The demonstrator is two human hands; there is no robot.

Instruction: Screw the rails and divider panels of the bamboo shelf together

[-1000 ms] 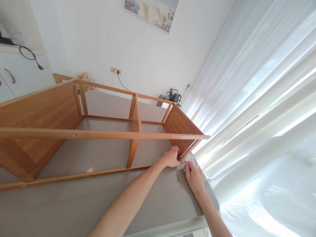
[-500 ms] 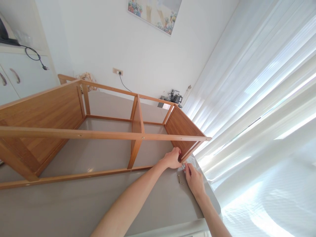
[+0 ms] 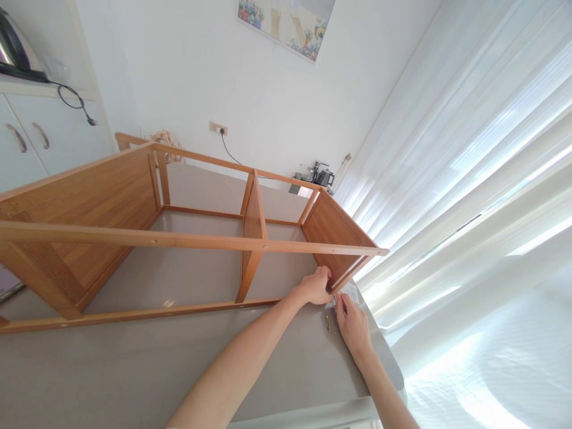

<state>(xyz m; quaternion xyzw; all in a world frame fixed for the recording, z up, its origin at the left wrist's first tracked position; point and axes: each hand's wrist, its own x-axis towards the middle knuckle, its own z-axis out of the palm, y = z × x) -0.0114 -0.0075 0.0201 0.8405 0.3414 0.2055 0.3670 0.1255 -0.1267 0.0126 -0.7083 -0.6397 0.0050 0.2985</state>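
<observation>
A wooden shelf unit [image 3: 196, 241] lies on its side on the grey table. My left hand [image 3: 315, 287] is closed around its near right corner, the thumb on the inner side of the end panel [image 3: 342, 232]. Just right of that corner, my right hand [image 3: 351, 319] pinches a small shiny metal piece [image 3: 335, 300], too small to tell its kind. The fingers partly cover it, and it appears to meet the corner's end. Below the hands a few thin brass-coloured screws [image 3: 329, 325] lie loose on the tabletop.
The grey table [image 3: 134, 369] has a rounded right edge beside white curtains [image 3: 447, 208]. At the back stand a dark kettle [image 3: 325, 177] and a plugged-in cord [image 3: 227, 146]. A white cabinet [image 3: 40, 143] is at the left, with another kettle [image 3: 13, 47] on it.
The view has shifted slightly, so the shelf unit and curtains appear a little further right. Both hands stay at the same corner, with hardly any visible movement.
</observation>
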